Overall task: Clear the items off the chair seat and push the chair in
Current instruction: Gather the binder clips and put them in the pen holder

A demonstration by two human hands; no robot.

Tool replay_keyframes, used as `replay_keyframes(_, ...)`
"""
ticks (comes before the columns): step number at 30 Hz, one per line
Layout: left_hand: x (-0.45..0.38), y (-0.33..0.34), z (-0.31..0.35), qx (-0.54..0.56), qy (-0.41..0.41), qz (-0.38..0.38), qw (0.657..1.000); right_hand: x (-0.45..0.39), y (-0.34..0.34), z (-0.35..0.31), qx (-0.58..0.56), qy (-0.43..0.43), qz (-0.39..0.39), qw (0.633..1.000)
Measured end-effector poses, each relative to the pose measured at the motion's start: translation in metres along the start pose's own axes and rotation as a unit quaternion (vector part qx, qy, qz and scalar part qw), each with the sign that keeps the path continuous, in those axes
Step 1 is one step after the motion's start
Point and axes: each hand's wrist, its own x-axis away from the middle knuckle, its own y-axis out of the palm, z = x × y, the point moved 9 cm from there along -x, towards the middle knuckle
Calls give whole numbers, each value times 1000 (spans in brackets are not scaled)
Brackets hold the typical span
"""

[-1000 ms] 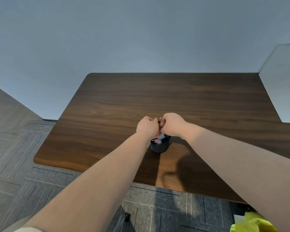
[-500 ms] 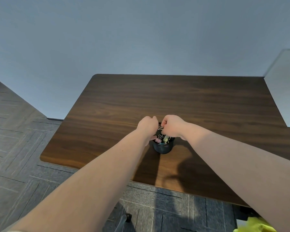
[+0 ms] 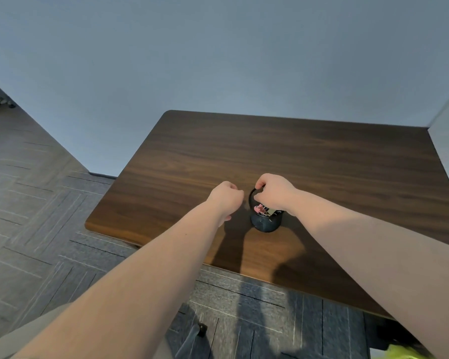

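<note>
Moved: left hand (image 3: pixel 226 198) drew off leftward, clenched, nothing visibly held.
Right hand (image 3: pixel 275 193): curled over cup (image 3: pixel 266 222) rim, grip uncertain.
Cup: frame centre, on desk (image 3: pixel 296 156), nearer right hand.

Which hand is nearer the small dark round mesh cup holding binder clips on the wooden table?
Right. The right hand is over the small dark round mesh cup, fingers at its rim. The left hand is fisted beside it, just off its left side.

Sole obstacle on desk (image 3: pixel 296 156): dark cup (image 3: pixel 266 222), its mouth covered by right hand (image 3: pixel 275 193). Left hand (image 3: pixel 226 198) just beside, apart. Remaining desktop bare, open to approach.
</note>
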Motion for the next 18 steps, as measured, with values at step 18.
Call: replay_keyframes(18, 108, -155, -260, -24, -86, 88, 992, 106, 207, -153, 110, -141, -143, 973)
